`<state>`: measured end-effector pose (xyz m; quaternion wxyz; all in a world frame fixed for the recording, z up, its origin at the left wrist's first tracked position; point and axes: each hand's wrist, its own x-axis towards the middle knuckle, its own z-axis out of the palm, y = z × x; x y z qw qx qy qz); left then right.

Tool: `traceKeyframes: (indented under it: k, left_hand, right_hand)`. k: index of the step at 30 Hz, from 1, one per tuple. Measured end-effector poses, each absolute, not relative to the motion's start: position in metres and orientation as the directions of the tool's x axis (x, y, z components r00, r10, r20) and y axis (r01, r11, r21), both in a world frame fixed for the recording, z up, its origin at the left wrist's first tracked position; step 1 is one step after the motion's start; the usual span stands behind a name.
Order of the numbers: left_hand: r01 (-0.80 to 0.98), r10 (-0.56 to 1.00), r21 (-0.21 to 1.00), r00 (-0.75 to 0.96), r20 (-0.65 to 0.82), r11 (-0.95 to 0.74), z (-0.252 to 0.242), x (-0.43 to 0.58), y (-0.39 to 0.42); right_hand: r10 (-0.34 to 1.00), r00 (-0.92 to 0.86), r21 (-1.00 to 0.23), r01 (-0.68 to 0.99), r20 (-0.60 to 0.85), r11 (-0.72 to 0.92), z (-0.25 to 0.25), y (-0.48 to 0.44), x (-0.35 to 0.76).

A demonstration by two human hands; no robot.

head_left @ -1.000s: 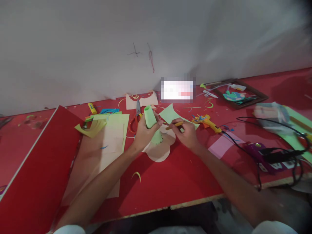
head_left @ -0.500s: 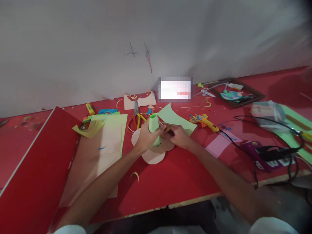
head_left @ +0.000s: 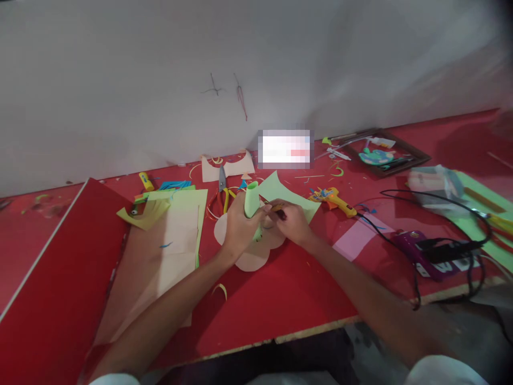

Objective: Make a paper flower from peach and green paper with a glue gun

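My left hand is closed around a light green paper tube, which stands upright and leans slightly. Beneath the tube lies a pale, peach-coloured paper shape with rounded lobes, like a flower. Right of the tube, my right hand is closed in a pinch on a small yellowish-brown piece. What this piece is I cannot make out. The fingertips of both hands meet beside the tube. Behind them rest scissors with red and yellow handles and a light green paper sheet.
A yellow glue gun lies at the right, its cable running to a purple power box. Peach and green sheets cover the left side beside a red board. A dark frame holds small items at the back right.
The whole view has shifted slightly. Both hands stay at the tube, with the right hand's fingers a little changed in position.
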<state>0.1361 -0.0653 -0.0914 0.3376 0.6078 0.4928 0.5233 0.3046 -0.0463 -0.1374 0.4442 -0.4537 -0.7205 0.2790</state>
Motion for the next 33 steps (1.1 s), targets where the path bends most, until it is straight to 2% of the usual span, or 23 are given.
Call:
traceKeyframes:
  k: [6,10,13,16,18,24,29,33]
  left_hand:
    - [0.128,0.932,0.924,-0.002,0.363,-0.36,-0.072,0.129,-0.064]
    - [0.022,0.908,0.909,0.058,0.415,-0.417,-0.054,0.115,-0.059]
    - [-0.138,0.9,0.917,0.186,0.395,-0.375,-0.046,0.105,-0.052]
    - [-0.198,0.868,0.919,0.309,0.388,-0.341,-0.053,0.1,-0.042]
    - [-0.188,0.842,0.918,0.367,0.396,-0.35,-0.063,0.1,-0.036]
    - [-0.213,0.793,0.901,0.428,0.434,-0.378,-0.084,0.103,-0.033]
    - [-0.212,0.807,0.909,0.419,0.416,-0.358,-0.088,0.102,-0.035]
    - [-0.133,0.855,0.935,0.38,0.353,-0.328,-0.092,0.104,-0.037]
  right_hand:
    - [0.881,0.079,-0.84,0.35,0.466,0.414,-0.123,-0.046,0.318]
    - [0.884,0.115,-0.857,0.33,0.453,0.396,-0.12,-0.046,0.322]
    - [0.874,0.122,-0.846,0.342,0.471,0.408,-0.119,-0.051,0.321]
    - [0.835,0.137,-0.813,0.357,0.532,0.459,-0.118,-0.057,0.32]
    - [0.838,0.096,-0.803,0.363,0.537,0.473,-0.119,-0.058,0.318]
    - [0.879,-0.249,-0.807,0.354,0.406,0.473,-0.133,-0.051,0.302]
    - [0.84,-0.299,-0.784,0.317,0.452,0.534,-0.145,-0.05,0.288]
    - [0.859,-0.301,-0.793,0.343,0.415,0.504,-0.146,-0.05,0.287]
